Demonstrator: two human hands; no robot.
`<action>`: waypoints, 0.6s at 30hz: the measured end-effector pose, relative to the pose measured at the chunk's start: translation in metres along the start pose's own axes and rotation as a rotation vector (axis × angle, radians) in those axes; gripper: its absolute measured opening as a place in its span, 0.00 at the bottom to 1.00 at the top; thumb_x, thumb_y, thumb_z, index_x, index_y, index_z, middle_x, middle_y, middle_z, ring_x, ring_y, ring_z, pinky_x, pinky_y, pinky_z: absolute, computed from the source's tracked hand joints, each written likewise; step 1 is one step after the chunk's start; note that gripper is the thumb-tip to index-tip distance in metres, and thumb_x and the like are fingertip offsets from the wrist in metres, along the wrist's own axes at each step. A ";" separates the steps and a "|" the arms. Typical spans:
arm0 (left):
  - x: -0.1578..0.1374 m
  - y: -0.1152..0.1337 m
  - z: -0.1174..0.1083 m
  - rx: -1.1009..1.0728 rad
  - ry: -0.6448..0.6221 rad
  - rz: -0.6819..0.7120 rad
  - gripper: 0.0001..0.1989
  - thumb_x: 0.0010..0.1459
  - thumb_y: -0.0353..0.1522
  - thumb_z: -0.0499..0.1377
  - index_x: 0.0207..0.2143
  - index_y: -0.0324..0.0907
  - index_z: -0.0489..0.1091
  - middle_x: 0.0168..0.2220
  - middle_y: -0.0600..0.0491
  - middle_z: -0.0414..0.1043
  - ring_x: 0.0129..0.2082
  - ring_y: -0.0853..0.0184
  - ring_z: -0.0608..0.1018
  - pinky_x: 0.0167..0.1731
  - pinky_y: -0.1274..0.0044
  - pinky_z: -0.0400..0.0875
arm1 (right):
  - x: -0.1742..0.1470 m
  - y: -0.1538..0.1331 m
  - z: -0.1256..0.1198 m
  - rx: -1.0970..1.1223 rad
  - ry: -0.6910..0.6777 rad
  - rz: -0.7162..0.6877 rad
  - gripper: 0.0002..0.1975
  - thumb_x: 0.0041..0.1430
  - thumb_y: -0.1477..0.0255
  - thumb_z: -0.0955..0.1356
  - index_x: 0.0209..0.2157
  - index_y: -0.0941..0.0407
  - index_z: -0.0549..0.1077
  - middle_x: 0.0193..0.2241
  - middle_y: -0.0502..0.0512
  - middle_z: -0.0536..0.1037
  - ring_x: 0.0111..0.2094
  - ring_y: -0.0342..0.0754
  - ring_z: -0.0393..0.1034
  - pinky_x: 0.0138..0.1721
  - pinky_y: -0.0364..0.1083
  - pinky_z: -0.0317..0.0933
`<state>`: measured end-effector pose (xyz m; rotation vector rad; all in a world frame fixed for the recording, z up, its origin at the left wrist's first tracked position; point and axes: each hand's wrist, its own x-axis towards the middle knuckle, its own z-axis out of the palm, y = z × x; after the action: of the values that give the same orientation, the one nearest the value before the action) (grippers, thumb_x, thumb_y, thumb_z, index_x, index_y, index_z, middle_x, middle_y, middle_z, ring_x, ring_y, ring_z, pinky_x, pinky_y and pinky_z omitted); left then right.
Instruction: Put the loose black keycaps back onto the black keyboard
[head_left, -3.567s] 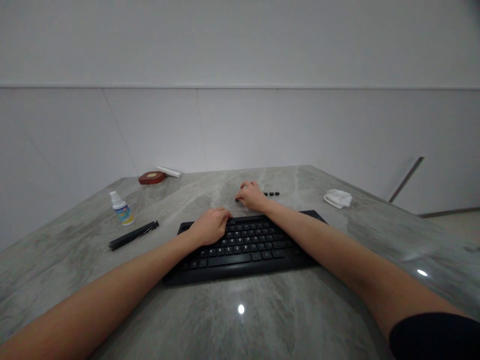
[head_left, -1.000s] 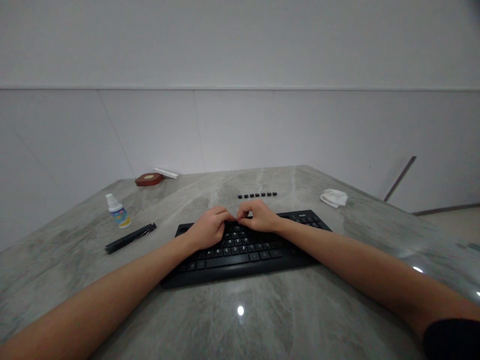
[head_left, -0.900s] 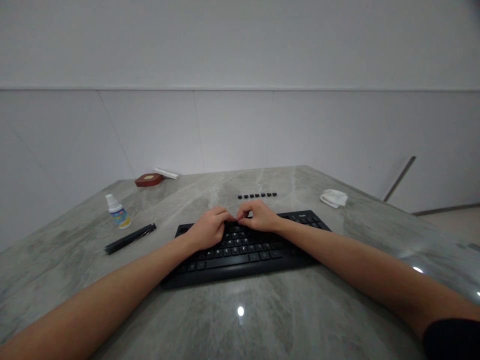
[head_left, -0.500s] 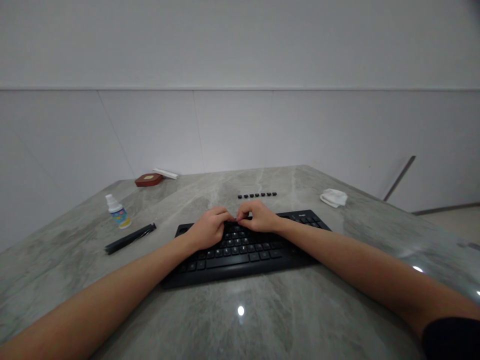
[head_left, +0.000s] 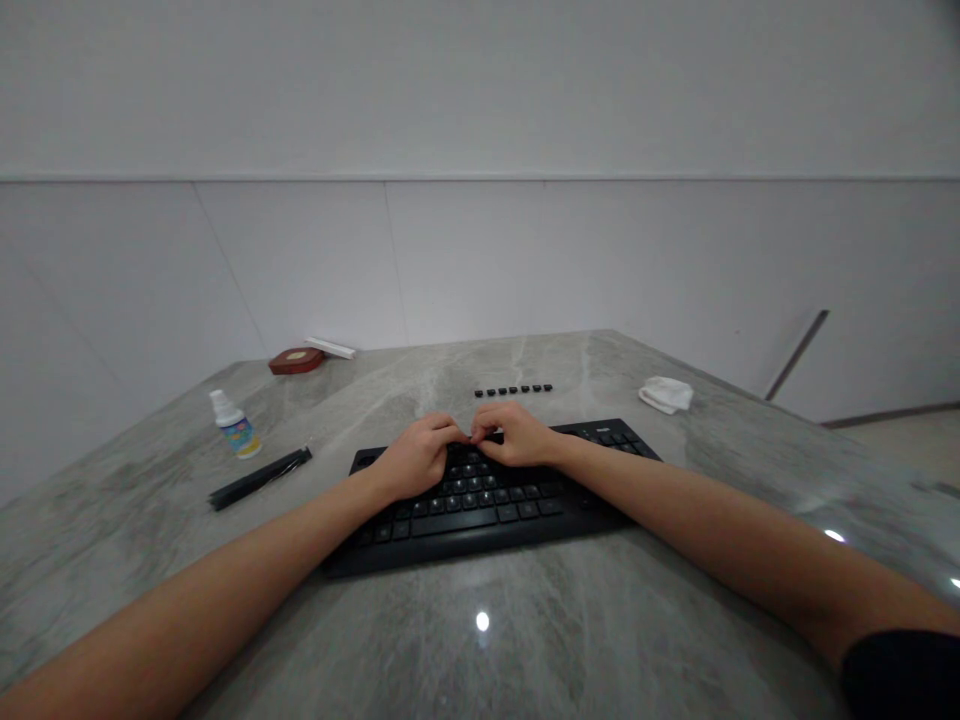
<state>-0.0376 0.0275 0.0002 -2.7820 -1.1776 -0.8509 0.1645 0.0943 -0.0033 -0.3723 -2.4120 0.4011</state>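
Note:
A black keyboard [head_left: 465, 535] lies on the grey marbled table in front of me. My left hand [head_left: 420, 455] rests over its left part, fingers bent and pressed together, with the fingertips at the upper key rows. Facing it, my right hand [head_left: 517, 435] has its thumb and index finger curled in a pinch above the same rows. The fingertips of both hands meet. Whatever they hold is hidden or too small to make out. Just beyond the keyboard stands a row of several small black keycaps [head_left: 514, 390].
On the left are a white spray bottle [head_left: 238, 432] and a black elongated tool [head_left: 259, 478]. A reddish-brown case [head_left: 295, 361] and a white flat strip [head_left: 330, 348] lie near the wall. A crumpled white cloth [head_left: 665, 394] sits at the right.
My right fingers have shifted very slightly against the left fingertips. The keyboard and the other things stay where they were; the view has moved a little.

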 end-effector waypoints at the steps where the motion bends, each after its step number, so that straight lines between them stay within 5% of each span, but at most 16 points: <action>1: 0.000 0.000 0.000 0.001 0.000 -0.001 0.21 0.51 0.17 0.46 0.40 0.39 0.74 0.36 0.49 0.71 0.38 0.65 0.73 0.43 0.72 0.70 | 0.000 0.000 0.000 0.008 -0.005 0.010 0.07 0.44 0.83 0.66 0.23 0.58 0.72 0.24 0.50 0.74 0.28 0.43 0.67 0.33 0.42 0.62; 18: -0.001 -0.002 0.000 -0.007 0.020 0.040 0.23 0.46 0.16 0.46 0.38 0.39 0.72 0.37 0.50 0.73 0.39 0.65 0.74 0.43 0.71 0.71 | 0.001 0.001 -0.001 0.077 -0.042 0.161 0.06 0.45 0.82 0.67 0.25 0.58 0.76 0.27 0.50 0.77 0.29 0.42 0.69 0.35 0.41 0.62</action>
<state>-0.0399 0.0281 -0.0008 -2.7860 -1.1143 -0.8789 0.1647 0.0960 -0.0029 -0.5299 -2.4065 0.5767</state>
